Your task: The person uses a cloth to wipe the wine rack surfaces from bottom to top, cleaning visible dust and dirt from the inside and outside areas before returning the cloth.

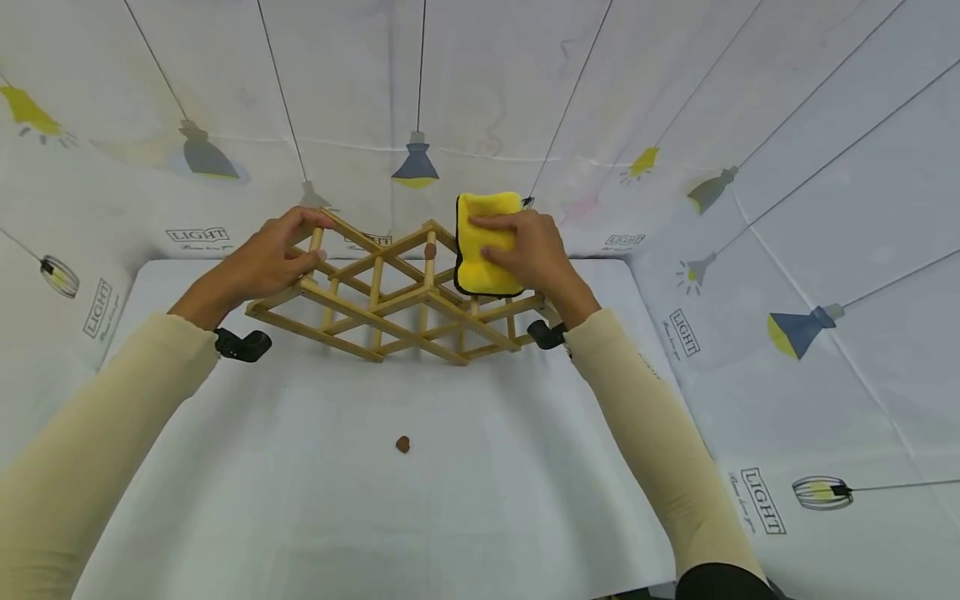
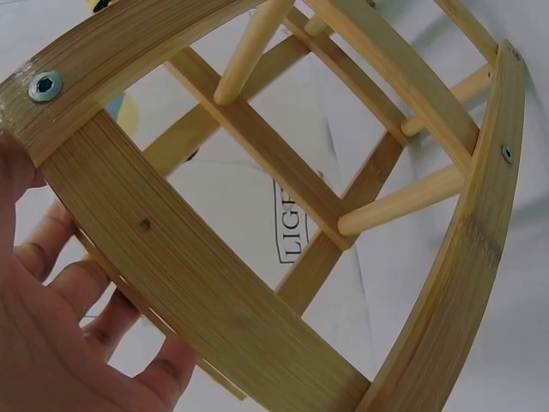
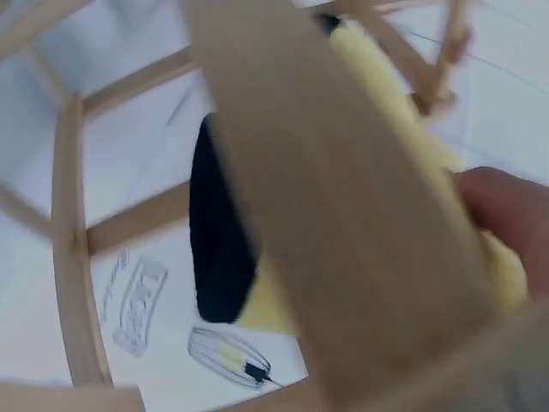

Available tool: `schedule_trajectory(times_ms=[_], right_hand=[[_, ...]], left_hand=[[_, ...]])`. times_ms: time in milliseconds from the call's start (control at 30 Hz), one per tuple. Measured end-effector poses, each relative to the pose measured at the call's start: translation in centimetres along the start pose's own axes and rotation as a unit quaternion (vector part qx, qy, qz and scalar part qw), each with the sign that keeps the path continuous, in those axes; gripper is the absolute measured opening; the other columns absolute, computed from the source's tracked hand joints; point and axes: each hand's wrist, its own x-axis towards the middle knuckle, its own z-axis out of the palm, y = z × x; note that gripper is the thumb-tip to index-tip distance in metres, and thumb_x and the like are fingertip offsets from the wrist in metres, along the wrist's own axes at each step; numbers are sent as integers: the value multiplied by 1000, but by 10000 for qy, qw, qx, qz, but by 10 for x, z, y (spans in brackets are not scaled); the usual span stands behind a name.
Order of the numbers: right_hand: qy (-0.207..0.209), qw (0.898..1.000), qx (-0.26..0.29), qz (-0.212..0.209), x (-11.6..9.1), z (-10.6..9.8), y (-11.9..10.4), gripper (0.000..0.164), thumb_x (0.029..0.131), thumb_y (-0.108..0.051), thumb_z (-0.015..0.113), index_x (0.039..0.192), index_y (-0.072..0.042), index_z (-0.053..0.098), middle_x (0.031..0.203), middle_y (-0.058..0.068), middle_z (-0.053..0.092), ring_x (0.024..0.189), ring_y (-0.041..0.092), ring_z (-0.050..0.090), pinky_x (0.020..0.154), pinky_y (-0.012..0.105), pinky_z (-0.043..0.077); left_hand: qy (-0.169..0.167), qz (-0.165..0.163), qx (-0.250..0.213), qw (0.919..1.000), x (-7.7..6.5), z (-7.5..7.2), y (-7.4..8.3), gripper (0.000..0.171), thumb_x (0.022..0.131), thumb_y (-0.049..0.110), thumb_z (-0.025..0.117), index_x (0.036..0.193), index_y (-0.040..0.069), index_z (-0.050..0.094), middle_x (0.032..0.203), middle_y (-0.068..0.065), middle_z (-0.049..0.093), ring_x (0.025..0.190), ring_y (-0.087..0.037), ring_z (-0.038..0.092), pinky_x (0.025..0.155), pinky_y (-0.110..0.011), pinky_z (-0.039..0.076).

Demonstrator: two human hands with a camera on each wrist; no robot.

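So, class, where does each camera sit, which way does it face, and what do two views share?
Head: head-worn, facing forward and down at the wooden rack; left hand, right hand and sleeves show.
Left wrist: on that wrist, facing the rack's end; part of that hand shows at left.
Right wrist: on that wrist, facing the yellow cloth behind a blurred slat; part of that hand shows at right.
Shared: head and right wrist both show the cloth.
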Motion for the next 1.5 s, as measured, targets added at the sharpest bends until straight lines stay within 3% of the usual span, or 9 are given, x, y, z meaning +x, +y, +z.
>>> schedule_trajectory(times_ms=[233, 400, 533, 667, 833, 1033, 1133, 1300, 1500], right_hand=[[-908, 9844, -1475, -298, 4, 10, -4, 45, 93, -28, 83, 136, -37, 73, 141, 4, 72, 119, 29, 65, 101, 45, 51], [-1596, 9834, -664, -554, 2, -1, -1, 41, 89, -22, 88, 126, -36, 79, 135, 0, 73, 112, 21, 62, 95, 40, 46], [-1167, 9922, -170, -397, 1, -4, 0, 41, 92, -15, 85, 128, -32, 78, 141, 2, 72, 121, 22, 62, 94, 38, 52], [-652, 9918, -1032, -382, 3, 3, -3, 42, 94, -17, 82, 131, -35, 76, 138, 1, 74, 118, 28, 65, 96, 42, 54], [-1077, 9773, -1737, -557, 6, 8, -6, 42, 93, -20, 83, 129, -41, 77, 136, -4, 74, 115, 28, 65, 107, 48, 47], [-2009, 9772, -497, -473, 5, -1, -2, 41, 90, -12, 84, 122, -38, 81, 135, -3, 70, 96, 22, 58, 78, 34, 48], [-1660, 9844, -332, -489, 5, -2, 1, 41, 92, -10, 82, 124, -34, 80, 139, -1, 71, 100, 23, 60, 79, 33, 49], [-868, 9812, -1574, -696, 6, 10, 1, 41, 96, -13, 79, 126, -40, 78, 133, -2, 76, 107, 25, 68, 99, 43, 50], [-1551, 9822, -733, -770, 0, -4, -4, 44, 92, -9, 77, 122, -41, 80, 131, -3, 73, 108, 21, 62, 97, 43, 47]], left_hand=[[-34, -93, -210, 9997, -3, 0, 1, 49, 111, 13, 53, 157, 8, 35, 179, -7, 19, 153, -52, 40, 109, -63, 49], [-2, -121, -164, 9998, -2, 1, 2, 50, 110, 12, 52, 157, 9, 35, 179, -9, 18, 151, -54, 42, 108, -67, 50], [-8, -115, -27, 9999, -1, 2, 3, 50, 111, 12, 52, 158, 9, 35, 179, -10, 18, 149, -55, 45, 107, -68, 51], [48, -113, 42, 9999, -3, 1, 3, 50, 111, 11, 53, 157, 9, 35, 179, -11, 17, 152, -54, 41, 108, -70, 50], [135, -29, 15, 9999, -3, 3, 3, 50, 111, 11, 52, 157, 7, 35, 179, -12, 18, 157, -51, 33, 109, -72, 48], [137, 28, 93, 9999, -1, 8, 1, 50, 111, 12, 51, 158, 8, 35, 179, -13, 17, 151, -55, 40, 108, -71, 49], [134, 59, 120, 9998, -2, 9, 1, 49, 111, 12, 51, 157, 8, 35, 178, -15, 18, 145, -58, 47, 106, -70, 51], [212, 49, 245, 9995, -5, 6, 3, 49, 111, 13, 52, 157, 8, 37, 178, -15, 20, 149, -55, 43, 106, -70, 51], [234, 125, 193, 9995, -2, 8, 1, 48, 111, 11, 52, 156, 6, 37, 178, -15, 21, 151, -53, 42, 107, -69, 51]])
